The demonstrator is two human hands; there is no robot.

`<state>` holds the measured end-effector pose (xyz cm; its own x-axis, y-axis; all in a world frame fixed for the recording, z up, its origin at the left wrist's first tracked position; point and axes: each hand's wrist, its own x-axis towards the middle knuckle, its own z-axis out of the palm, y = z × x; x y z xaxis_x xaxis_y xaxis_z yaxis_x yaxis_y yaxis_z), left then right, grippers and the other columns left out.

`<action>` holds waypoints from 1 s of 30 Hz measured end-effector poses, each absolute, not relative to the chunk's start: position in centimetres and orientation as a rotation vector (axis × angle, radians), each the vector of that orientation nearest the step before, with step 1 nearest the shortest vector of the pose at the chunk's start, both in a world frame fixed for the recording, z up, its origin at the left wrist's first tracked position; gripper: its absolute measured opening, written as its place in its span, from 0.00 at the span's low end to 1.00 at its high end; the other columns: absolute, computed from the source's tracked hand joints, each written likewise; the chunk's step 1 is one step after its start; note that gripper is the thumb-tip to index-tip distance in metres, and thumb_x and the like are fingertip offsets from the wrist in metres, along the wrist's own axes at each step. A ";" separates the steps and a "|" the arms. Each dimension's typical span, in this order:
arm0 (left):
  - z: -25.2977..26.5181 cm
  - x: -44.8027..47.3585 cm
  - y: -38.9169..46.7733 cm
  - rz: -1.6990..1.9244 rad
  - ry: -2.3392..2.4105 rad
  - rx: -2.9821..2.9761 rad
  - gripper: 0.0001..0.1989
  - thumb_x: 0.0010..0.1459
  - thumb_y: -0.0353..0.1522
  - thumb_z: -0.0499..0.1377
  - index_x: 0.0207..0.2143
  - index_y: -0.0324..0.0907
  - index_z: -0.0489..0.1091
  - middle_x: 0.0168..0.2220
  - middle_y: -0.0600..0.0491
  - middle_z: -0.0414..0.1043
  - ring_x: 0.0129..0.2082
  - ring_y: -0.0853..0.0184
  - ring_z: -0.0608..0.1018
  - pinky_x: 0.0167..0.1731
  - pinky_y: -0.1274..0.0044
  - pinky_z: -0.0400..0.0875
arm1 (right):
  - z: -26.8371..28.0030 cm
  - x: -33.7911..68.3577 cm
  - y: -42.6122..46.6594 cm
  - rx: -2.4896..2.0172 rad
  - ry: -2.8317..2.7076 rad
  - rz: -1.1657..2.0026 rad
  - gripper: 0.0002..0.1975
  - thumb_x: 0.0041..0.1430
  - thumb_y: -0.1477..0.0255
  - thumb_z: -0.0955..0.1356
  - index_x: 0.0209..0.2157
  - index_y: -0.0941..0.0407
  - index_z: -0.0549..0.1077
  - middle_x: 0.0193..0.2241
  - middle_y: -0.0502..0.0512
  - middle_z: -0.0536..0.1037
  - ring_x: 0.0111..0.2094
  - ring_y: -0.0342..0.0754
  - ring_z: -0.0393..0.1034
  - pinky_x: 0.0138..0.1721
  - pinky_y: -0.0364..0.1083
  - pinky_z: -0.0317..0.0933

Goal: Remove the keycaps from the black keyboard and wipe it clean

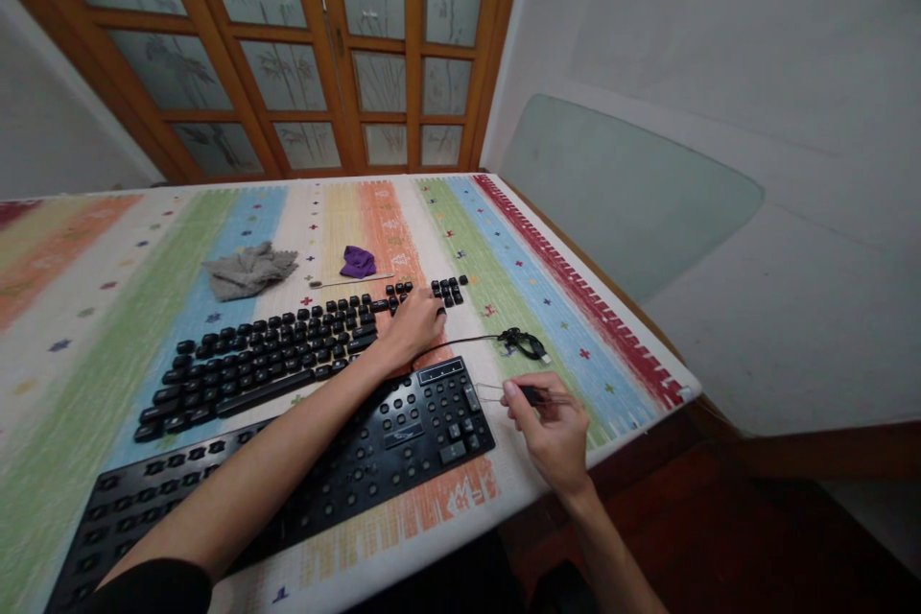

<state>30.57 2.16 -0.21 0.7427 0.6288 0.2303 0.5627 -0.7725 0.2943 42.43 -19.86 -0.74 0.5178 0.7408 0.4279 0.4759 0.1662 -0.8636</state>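
Observation:
A black keyboard [352, 470] lies along the table's near edge, most of its key sockets bare. A few keycaps [460, 441] still sit at its right end. Beyond it, loose black keycaps [266, 360] are laid out in rows like a keyboard. My left hand [417, 321] reaches across the keyboard to the right part of these rows, fingers bent down and pinched on a small black keycap, partly hidden. Just right of the keyboard, my right hand [551, 417] is closed round a wire keycap puller [531, 394], its thin wire loops pointing left towards the keyboard's corner.
A coiled black USB cable [524, 342] rests right of the keycaps. Behind the rows lie a grey cloth [250, 271], a purple cloth [358, 261] and a thin stick-like brush [352, 281]. The striped tablecloth [554, 307] ends at the right edge, near a wall.

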 end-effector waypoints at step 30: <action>2.0 28.1 1.3 0.594 0.931 2.682 0.10 0.62 0.28 0.55 0.31 0.36 0.75 0.34 0.43 0.76 0.39 0.56 0.76 0.43 0.66 0.71 | 0.2 42.4 -20.2 -1.495 -1.237 0.352 0.06 0.62 0.69 0.70 0.32 0.56 0.74 0.22 0.50 0.76 0.19 0.42 0.70 0.18 0.40 0.63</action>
<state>28.08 1.25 2.01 0.7141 0.6340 0.2968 0.5361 -0.7680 0.3504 42.38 -20.19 0.20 0.4087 0.8256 0.3890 0.4969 0.1562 -0.8536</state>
